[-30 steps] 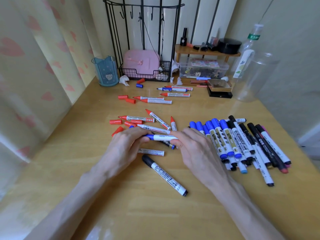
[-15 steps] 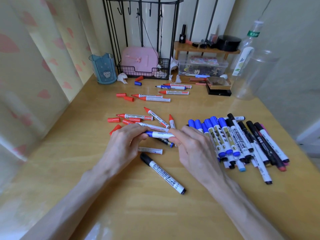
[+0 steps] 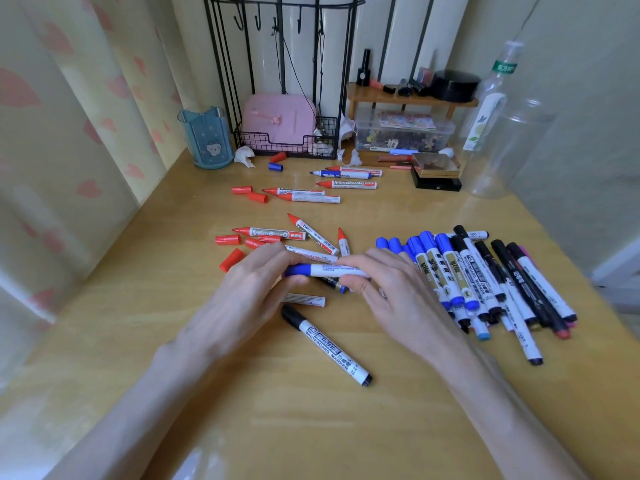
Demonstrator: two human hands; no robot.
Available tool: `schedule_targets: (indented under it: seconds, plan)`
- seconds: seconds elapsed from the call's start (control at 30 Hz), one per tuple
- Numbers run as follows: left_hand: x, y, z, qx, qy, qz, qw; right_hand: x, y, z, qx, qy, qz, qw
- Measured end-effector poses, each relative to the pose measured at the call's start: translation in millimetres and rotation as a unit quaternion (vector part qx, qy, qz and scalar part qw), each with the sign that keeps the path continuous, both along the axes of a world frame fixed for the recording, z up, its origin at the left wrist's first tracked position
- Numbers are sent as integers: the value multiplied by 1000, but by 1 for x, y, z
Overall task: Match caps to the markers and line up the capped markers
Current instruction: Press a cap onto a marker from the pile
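A blue marker (image 3: 325,270) lies crosswise between two hands: the left hand (image 3: 242,292) pinches its blue cap end, the right hand (image 3: 391,289) grips its barrel.

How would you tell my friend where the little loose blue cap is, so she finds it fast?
At the back of the table stands a black wire basket holding a pink box. Just in front of it lie two loose caps. The blue cap is the nearer one; the cap beside it and every other loose cap in view are red.
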State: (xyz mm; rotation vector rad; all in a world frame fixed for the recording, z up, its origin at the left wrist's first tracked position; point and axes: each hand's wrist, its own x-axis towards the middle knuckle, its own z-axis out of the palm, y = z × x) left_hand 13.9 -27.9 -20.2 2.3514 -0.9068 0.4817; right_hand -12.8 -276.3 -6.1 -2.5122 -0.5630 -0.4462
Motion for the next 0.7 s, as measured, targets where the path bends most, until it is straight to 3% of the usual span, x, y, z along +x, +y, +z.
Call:
schedule_targets:
  seconds: [0.17, 0.47, 0.7]
  plan:
    - [-4, -5, 0, 45, -27, 17, 998, -1, 5, 0, 18, -44, 4, 999]
    - [-11, -14, 6, -21, -9, 14, 1000, -4, 8, 0, 32, -148, -5, 989]
    - [-6, -9, 0, -27, 27, -1, 999, -5, 11, -2, 29, -150, 7, 988]
